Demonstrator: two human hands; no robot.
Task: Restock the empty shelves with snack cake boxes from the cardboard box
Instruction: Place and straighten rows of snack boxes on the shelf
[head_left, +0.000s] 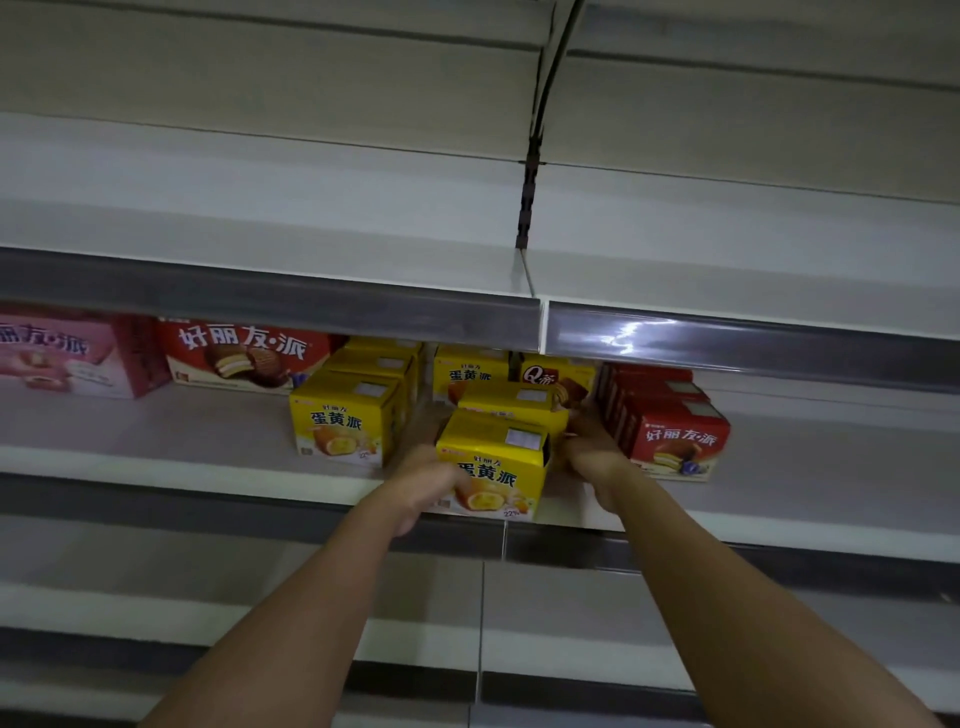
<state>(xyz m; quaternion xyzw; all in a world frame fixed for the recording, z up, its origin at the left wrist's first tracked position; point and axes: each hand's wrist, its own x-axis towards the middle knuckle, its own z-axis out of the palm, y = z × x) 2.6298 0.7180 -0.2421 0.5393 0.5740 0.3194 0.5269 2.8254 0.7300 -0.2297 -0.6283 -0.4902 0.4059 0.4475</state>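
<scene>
In the head view, two bare forearms rise from the lower edge of the frame and meet a little below the centre, at the front of the white metal shelf (156, 467) that crosses the middle of the picture.

The left hand (423, 486) has its fingers curled over the left front corner of a yellow cardboard snack cake box (496, 457) with a picture of a filled cake on its face; the wrist is bent a little and the knuckles face the camera. The right hand (589, 452) is against the right side of the same box, with the fingers reaching back along it. Both hands grasp this box from its two sides. The box stands upright at the front lip of the shelf, in the centre of the frame, and a second yellow box (511, 402) is just behind it.

To the left of centre stands a row of yellow boxes (345, 415) of the same kind. Right of the hands is a row of red snack cake boxes (675, 436), close to the right hand. At the left of the frame a wide red box (244, 358) and a pink box (67, 358) lie further back on the shelf.

The pale shelf above (260, 208), in the upper half of the frame, carries a grey price rail (270, 306) along its front.
</scene>
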